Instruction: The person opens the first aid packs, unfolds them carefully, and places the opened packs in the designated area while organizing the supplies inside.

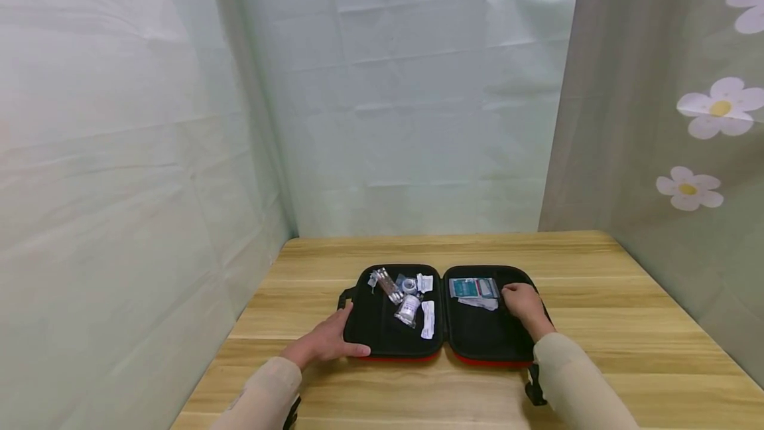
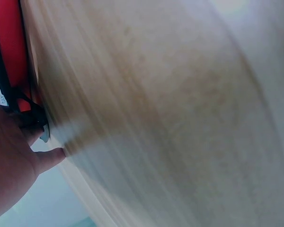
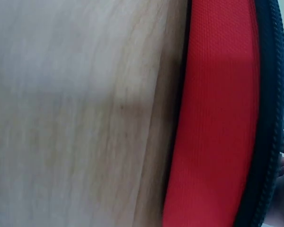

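An open first-aid case, black inside and red outside, lies flat with its two halves side by side. My left hand rests against its left side, fingers by the handle and thumb along the front corner. In the left wrist view, one finger stretches straight out beside the handle. Over the right half, my right hand has bent fingers close to the flat packets; whether they pinch anything is hidden. The right wrist view shows mostly the case's red side and zipper.
The left half holds a silver-brown strip pack, a wrapped white roll, a small ring-shaped roll and white packets. The wooden table reaches back to pale curtains.
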`<state>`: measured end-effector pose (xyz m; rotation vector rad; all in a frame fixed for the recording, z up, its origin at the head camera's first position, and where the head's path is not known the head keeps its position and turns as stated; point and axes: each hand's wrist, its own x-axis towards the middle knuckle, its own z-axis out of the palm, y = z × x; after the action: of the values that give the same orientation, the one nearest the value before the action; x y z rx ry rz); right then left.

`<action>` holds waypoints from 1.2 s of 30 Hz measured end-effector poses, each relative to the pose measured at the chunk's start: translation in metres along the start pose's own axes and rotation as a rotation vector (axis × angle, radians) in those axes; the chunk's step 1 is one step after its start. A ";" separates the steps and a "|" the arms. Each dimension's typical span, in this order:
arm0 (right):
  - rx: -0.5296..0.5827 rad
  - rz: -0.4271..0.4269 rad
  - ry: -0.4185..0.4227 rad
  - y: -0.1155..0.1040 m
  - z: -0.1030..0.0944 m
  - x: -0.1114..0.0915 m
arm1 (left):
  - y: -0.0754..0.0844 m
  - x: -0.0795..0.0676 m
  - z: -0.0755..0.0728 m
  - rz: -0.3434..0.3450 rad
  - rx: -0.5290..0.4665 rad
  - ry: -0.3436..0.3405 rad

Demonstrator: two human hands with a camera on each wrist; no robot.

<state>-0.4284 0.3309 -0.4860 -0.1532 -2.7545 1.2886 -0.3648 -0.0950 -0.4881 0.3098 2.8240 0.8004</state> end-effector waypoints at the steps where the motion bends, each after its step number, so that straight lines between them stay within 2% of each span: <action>1: -0.001 0.004 0.001 0.000 -0.001 -0.001 | 0.000 0.000 0.000 0.001 0.002 0.001; 5: 0.038 0.034 -0.005 0.001 -0.007 -0.002 | 0.001 -0.001 0.000 -0.003 -0.004 0.001; 16: 0.085 0.013 0.021 -0.013 -0.010 -0.009 | -0.003 0.001 0.001 -0.001 -0.016 -0.001; 29: 0.210 0.036 -0.013 -0.029 0.015 -0.009 | -0.001 0.000 0.000 -0.011 -0.015 -0.006; 36: 0.238 0.021 -0.047 -0.040 0.027 -0.014 | -0.001 0.000 0.000 -0.011 -0.020 -0.003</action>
<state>-0.4198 0.2834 -0.4732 -0.1349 -2.6155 1.6312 -0.3646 -0.0958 -0.4890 0.2920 2.8105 0.8242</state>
